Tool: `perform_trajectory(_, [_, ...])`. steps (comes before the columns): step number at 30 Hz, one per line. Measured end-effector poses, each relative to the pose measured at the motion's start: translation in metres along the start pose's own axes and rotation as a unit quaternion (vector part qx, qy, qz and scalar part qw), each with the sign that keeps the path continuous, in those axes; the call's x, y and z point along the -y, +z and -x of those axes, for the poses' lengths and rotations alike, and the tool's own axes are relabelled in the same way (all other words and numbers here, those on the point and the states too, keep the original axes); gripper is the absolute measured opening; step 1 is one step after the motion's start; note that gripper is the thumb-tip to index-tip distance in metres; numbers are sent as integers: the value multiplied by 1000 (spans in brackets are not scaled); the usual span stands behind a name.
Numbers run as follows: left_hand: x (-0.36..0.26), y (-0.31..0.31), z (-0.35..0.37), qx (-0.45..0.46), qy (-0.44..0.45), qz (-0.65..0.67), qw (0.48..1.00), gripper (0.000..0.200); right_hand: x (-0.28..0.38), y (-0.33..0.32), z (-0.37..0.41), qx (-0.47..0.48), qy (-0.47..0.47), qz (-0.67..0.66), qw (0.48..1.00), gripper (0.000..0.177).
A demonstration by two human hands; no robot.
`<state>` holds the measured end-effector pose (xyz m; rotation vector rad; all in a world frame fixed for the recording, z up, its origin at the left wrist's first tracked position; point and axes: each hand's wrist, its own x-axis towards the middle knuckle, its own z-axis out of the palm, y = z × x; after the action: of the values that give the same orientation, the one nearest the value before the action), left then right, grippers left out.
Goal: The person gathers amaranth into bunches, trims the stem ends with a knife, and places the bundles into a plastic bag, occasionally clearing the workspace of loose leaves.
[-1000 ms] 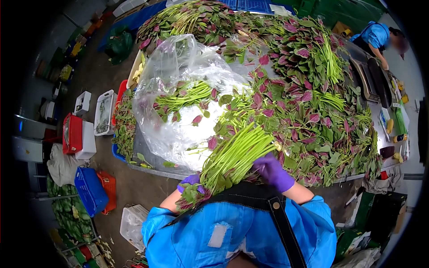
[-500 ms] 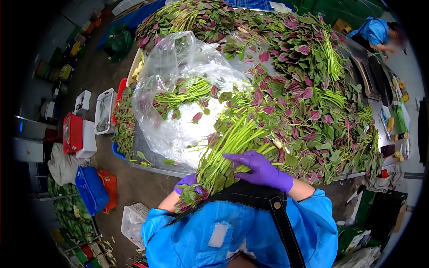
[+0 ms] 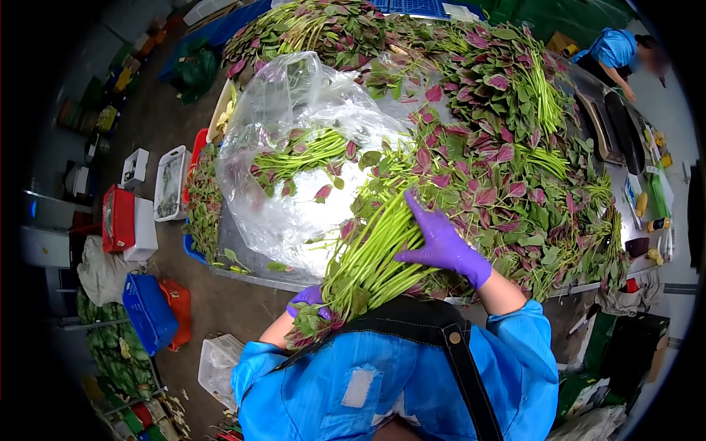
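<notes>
A bunch of red-and-green amaranth, its pale green stems slanting, lies close to my apron at the table's near edge. My left hand, in a purple glove, is closed around its leafy lower left end; some of those fingers are hidden by leaves. On the bunch's right side is my right hand, also gloved in purple, fingers and thumb spread apart by the stems. Past the bunch, a clear plastic bag lies spread on the table with a smaller bundle of amaranth stems on it.
Loose amaranth leaves cover the right of the metal table, with larger heaps at the back. Blue and red crates stand on the floor at left. A co-worker in a blue top is at the far right.
My right hand has come off its hold across the stems, moving up and right, and its fingers have spread. My left hand stays at the leafy end. The co-worker's arm has shifted.
</notes>
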<state>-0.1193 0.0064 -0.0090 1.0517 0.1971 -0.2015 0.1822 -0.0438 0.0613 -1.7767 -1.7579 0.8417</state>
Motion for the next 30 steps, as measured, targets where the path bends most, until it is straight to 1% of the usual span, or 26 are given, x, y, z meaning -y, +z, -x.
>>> perform_trajectory(1, [-1, 0, 0, -1, 0, 0, 1000, 77, 0, 2, -2, 69, 24, 11, 997, 102])
perform_trajectory(2, [-1, 0, -2, -2, -1, -2, 1000, 76, 0, 1, -3, 68, 23, 10, 997, 102])
perform_trajectory(4, [-1, 0, -4, -2, -2, 3, 1000, 76, 0, 0, -2, 87, 96, 63, 990, 106])
perform_trajectory(5, [-2, 0, -4, -3, -1, 0, 1000, 76, 1, 7, 5, -17, 43, 106, 993, 105])
perform_trajectory(6, [-2, 0, -5, -2, -1, 2, 1000, 76, 6, 9, 7, -16, 43, 105, 993, 105])
perform_trajectory(8, [-2, 0, -7, -1, -1, 4, 1000, 76, 19, 8, 9, -148, 3, 202, 968, 104])
perform_trajectory(9, [-2, 1, -8, 1, 0, 5, 1000, 76, 22, 8, 11, -134, 0, 159, 978, 103])
perform_trajectory(10, [-1, 1, -10, 3, -2, 5, 1000, 76, 20, 9, 10, -134, 0, 159, 978, 103])
perform_trajectory(11, [-1, 1, -11, 4, -2, 5, 1000, 76, 17, 11, 8, -55, 6, 69, 996, 103])
perform_trajectory(12, [-1, 0, -12, 4, -2, 5, 1000, 76, 16, 13, 7, 25, 13, -22, 999, 103])
perform_trajectory(14, [-3, 0, -14, 8, -2, 5, 1000, 76, 21, 22, 5, 35, 3, -24, 999, 106])
perform_trajectory(16, [-4, -2, -17, 8, -2, 3, 1000, 75, 20, 35, 1, -17, -69, 48, 996, 110])
perform_trajectory(17, [-5, -2, -17, 9, -1, 4, 1000, 75, 24, 36, -1, -15, -81, 20, 996, 108])
perform_trajectory(18, [-5, -2, -18, 9, -1, 2, 1000, 75, 28, 32, -1, -15, -81, 19, 996, 108])
perform_trajectory(19, [-6, -2, -18, 9, -2, 5, 1000, 75, 35, 24, -2, 86, -2, -115, 990, 104])
perform_trajectory(20, [-6, -2, -18, 9, -2, 5, 1000, 75, 39, 20, -3, 183, 78, -245, 949, 102])
perform_trajectory(21, [-6, -2, -18, 9, -3, 6, 1000, 75, 31, 30, -2, 146, 53, -269, 951, 99])
perform_trajectory(22, [-7, -3, -16, 8, -4, 5, 1000, 75, 27, 34, -1, 145, 54, -269, 951, 99])
perform_trajectory(24, [-7, -3, -15, 7, -3, 5, 1000, 75, 22, 34, 1, 69, 62, -350, 932, 98])
perform_trajectory(25, [-8, -4, -14, 6, -3, 6, 1000, 75, 23, 27, 2, 14, 86, -414, 906, 91])
perform_trajectory(27, [-8, -5, -11, 3, -1, 7, 1000, 74, -15, 29, -3, -120, 91, -512, 846, 86])
perform_trajectory(29, [-6, -5, -8, 0, -1, 5, 1000, 74, -44, 10, -5, -250, 139, -585, 759, 86])
perform_trajectory(30, [-6, -6, -6, -1, -1, 5, 1000, 74, -48, 6, -3, -248, 139, -585, 760, 86])
